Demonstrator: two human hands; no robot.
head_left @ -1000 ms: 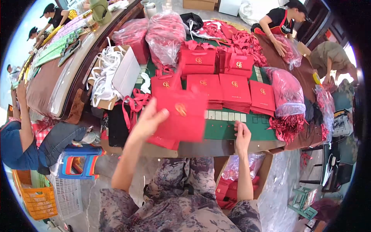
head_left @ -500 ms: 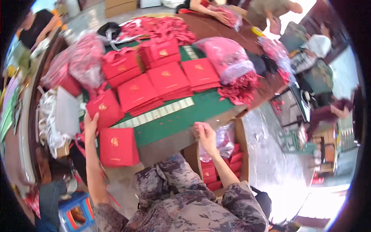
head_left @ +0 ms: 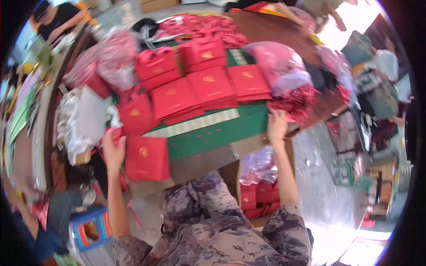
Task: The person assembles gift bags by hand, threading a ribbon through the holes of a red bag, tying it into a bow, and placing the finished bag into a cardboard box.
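Note:
My left hand [head_left: 114, 153] is open at the near left table edge, thumb apart from the fingers, beside a red gift bag [head_left: 144, 157] with a gold emblem. Some red ribbon shows by its fingertips. My right hand [head_left: 278, 126] reaches to the front of a loose heap of red ribbon-like strands [head_left: 293, 103], its fingertips blurred against them. The heap spills from a pink-filled clear plastic bag [head_left: 279, 60]. Between my hands, flat red gift bags lie in overlapping stacks [head_left: 213, 88]. Another red bag [head_left: 135, 113] leans at their left end.
Beneath the table's front edge, a cardboard box [head_left: 288, 166] holds red bags and clear plastic. White cords [head_left: 69, 128] hang beside a pale panel [head_left: 92, 115] on the left. Red bags with handles [head_left: 157, 66] stand behind the stacks. People work around the table.
My right hand has moved forward and right to the red strands. My left hand has let go of the leaning red bag and drawn back toward the table edge. The view has shifted.

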